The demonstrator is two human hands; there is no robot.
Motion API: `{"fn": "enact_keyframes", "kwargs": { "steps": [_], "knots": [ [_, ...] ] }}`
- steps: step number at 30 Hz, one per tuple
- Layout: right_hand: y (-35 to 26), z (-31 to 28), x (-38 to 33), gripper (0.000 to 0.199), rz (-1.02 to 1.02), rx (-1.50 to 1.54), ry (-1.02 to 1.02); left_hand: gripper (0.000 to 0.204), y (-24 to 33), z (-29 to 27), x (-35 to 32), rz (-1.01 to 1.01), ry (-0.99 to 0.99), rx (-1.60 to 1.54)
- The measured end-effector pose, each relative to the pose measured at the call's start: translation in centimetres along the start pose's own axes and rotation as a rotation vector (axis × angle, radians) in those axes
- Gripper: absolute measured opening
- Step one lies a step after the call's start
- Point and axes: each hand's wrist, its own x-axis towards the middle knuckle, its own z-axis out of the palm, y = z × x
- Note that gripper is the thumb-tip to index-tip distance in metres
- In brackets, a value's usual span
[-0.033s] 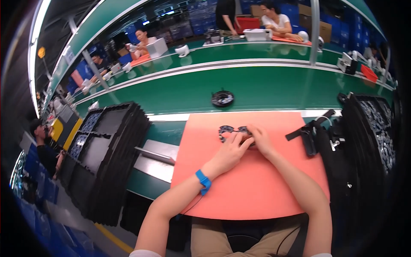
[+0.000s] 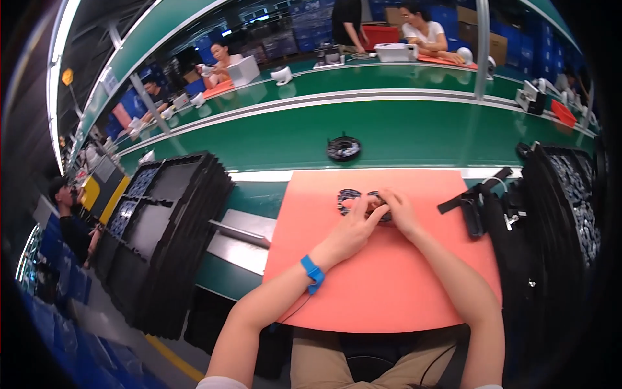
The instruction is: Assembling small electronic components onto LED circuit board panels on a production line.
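Note:
Two small dark ring-shaped parts with light specks lie side by side on the orange-pink mat. The left ring point(image 2: 348, 198) shows its curved rim just beyond the fingertips of my left hand point(image 2: 350, 231). At the right ring point(image 2: 385, 216), the fingers of both hands come together, bent and pinching, and hide much of it. My right hand point(image 2: 403, 212) reaches over it from the right side. Whatever small piece may sit between the fingertips is hidden. Around my left wrist is a blue strap point(image 2: 313, 275) with a thin cord.
The orange-pink mat point(image 2: 382, 285) covers the bench before me. Beyond it, a black round part point(image 2: 343, 149) rests on the green belt point(image 2: 414, 126). Stacked black trays point(image 2: 162, 220) rise at left, more trays point(image 2: 564, 194) at right. A black device point(image 2: 474, 217) lies at the mat's right edge.
The whole view has shifted slightly, so things sit a little further right. My fingers have drawn in slightly at the right ring; both hands stay in the same place on the mat.

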Motion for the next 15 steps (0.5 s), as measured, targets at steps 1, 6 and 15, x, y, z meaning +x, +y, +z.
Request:
{"fn": "enact_keyframes", "kwargs": {
  "steps": [1,6,15],
  "knots": [
    [0.3,-0.2,0.0,0.028,-0.038,-0.109,0.01,0.055,0.0,0.0,0.1,-0.053,0.004,-0.098],
    [0.0,0.4,0.1,0.03,-0.03,-0.027,0.049,0.062,0.8,-1.9,0.9,-0.023,0.145,0.416],
    [-1.7,0.7,-0.4,0.04,0.209,0.168,0.159,0.043,1.8,-1.9,0.5,-0.228,0.062,0.305]
  ]
}}
